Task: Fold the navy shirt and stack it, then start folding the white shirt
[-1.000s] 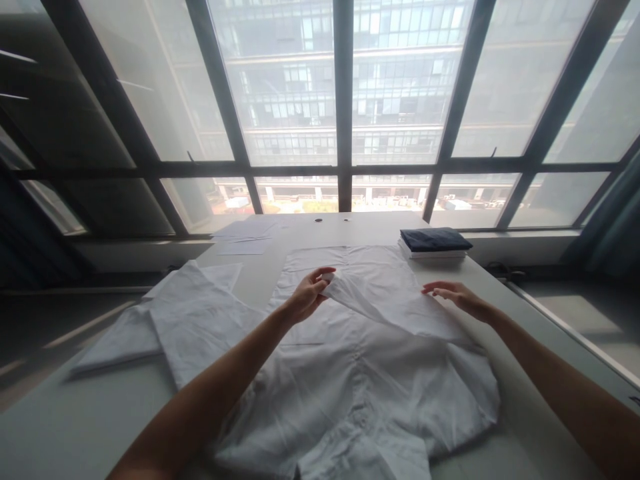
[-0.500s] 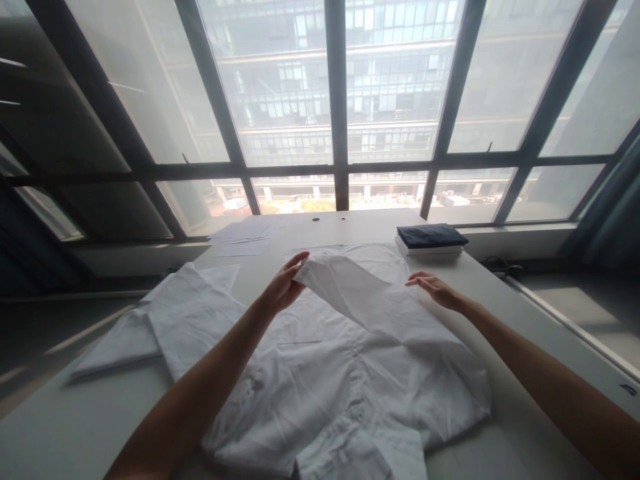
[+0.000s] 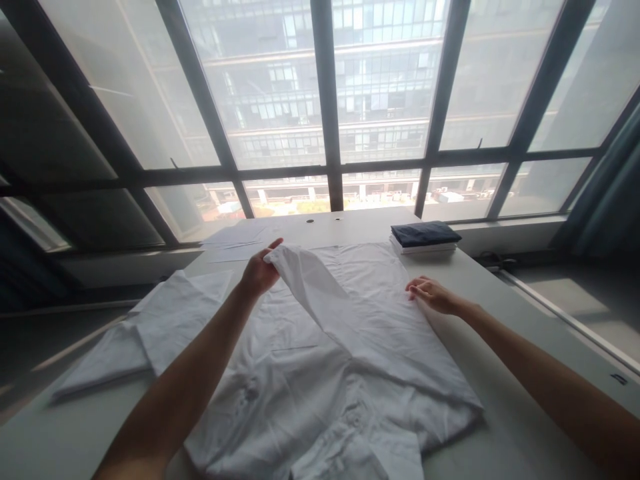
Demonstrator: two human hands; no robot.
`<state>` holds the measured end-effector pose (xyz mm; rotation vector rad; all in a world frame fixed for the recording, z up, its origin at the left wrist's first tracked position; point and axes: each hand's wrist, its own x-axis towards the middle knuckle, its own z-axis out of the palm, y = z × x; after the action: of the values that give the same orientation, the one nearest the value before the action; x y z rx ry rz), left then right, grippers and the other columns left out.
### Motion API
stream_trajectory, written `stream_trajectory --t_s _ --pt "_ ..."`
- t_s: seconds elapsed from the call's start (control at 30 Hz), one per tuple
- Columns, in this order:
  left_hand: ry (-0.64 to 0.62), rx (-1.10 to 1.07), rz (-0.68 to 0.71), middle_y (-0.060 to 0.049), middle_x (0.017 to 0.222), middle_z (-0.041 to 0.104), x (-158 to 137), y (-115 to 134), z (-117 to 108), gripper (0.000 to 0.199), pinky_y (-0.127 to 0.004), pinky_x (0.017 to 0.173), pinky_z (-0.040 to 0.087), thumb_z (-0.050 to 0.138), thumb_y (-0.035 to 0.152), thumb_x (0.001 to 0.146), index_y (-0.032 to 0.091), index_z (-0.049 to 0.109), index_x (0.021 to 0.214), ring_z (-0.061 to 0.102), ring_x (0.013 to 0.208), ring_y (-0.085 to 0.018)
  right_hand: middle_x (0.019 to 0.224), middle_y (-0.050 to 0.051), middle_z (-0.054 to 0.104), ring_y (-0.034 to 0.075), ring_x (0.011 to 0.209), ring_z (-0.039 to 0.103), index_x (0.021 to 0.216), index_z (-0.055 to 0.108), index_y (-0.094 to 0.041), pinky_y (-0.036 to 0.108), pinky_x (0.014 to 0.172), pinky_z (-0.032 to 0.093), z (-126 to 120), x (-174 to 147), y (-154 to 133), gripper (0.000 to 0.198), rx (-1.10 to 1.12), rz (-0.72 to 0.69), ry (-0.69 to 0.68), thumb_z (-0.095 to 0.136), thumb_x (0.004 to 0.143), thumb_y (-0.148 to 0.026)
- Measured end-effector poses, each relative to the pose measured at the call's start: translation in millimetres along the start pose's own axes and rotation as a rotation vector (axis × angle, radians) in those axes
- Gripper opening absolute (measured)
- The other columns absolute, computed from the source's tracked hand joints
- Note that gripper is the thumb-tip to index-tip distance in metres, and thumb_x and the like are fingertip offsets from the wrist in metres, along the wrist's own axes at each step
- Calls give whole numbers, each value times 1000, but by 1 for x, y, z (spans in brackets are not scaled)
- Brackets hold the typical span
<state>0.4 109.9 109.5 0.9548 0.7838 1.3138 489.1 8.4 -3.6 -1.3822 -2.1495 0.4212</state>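
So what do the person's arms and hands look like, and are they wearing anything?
The left hand and right hand wear no gloves. The left forearm and right forearm are bare: no sleeve, watch or bracelet shows. I can't make out any rings.

A shirt is spread over the middle of the tabletop.
Its collar end is placed nearest the camera, its hem end toward the window, by which the far side is bounded. One corner is held up by the left hand above the far left part; the right edge is met by the right hand. To the left, heaped garments are set just beside the shirt, and behind them paper sheets are scattered. At the far right, beyond the right hand, a folded stack is positioned near the shirt's hem.
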Motion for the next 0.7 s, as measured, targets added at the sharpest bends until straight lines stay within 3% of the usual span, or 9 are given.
stream_trajectory --t_s 0.2,0.37,0.5,0.57,0.63,0.7 --pt "-53 -8 2 -4 81 72 21 -1 -9 30 -29 72 58 67 17 82 14 68 111 68 72 -18 98 10 78 30 102 66 70 74 -25 47 103 45 -5 -8 11 63 -54 60 19 33 102 -60" --pt "-160 72 53 -6 99 76 38 7 -19 35 -27 76 57 78 23 79 18 71 113 71 85 -19 106 11 80 31 101 71 70 74 -24 45 98 51 -8 -17 12 58 88 126 0 42 99 -61" --pt "-273 254 29 -12 114 75 45 9 -27 63 -28 78 57 90 31 73 20 67 131 72 93 -23 106 9 81 38 127 63 69 77 -26 52 111 43 -10 -24 11 52 128 125 20 53 93 -66" --pt "-325 362 -25 -14 115 75 48 7 -33 72 -28 80 57 94 31 69 21 66 135 72 97 -25 110 9 80 37 131 61 75 79 -27 53 113 42 -8 -28 13 50 135 128 34 54 93 -66" --pt "-319 520 -133 -14 110 76 53 2 -41 73 -30 79 57 96 30 63 21 69 130 72 97 -27 113 10 80 36 128 63 80 80 -27 52 111 45 -4 -31 14 45 116 118 83 57 91 -63" --pt "-211 697 -167 -12 96 76 58 -7 -49 62 -30 72 57 98 27 54 20 76 112 73 89 -28 113 11 79 35 121 66 79 79 -27 52 109 47 1 -33 13 38 54 101 153 63 88 -60"
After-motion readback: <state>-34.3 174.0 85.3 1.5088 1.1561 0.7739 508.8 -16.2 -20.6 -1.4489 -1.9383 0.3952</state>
